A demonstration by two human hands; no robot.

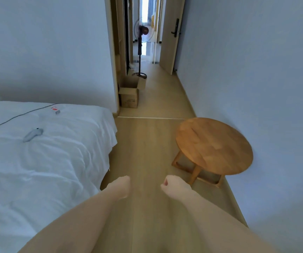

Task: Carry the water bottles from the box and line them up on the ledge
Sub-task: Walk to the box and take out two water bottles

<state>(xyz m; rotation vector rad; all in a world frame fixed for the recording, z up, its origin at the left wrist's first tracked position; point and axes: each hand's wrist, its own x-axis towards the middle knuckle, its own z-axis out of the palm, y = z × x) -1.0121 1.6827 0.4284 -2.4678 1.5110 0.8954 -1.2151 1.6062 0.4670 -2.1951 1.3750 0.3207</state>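
Hands (123, 186), two, seemingly fisted; one box (128, 92).

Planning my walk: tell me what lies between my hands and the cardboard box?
Head view: bare wooden floor between the hands and cardboard box; bed left, round table right.

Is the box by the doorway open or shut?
Open. The box on the floor has its top flaps raised and spread. Whether bottles are inside cannot be told from here.

Pale blue walls (256, 52), wood floor (147, 143); white bed (37, 161) lower left, 1 round wooden table (214, 145) right, standing fan (143, 31) top centre.
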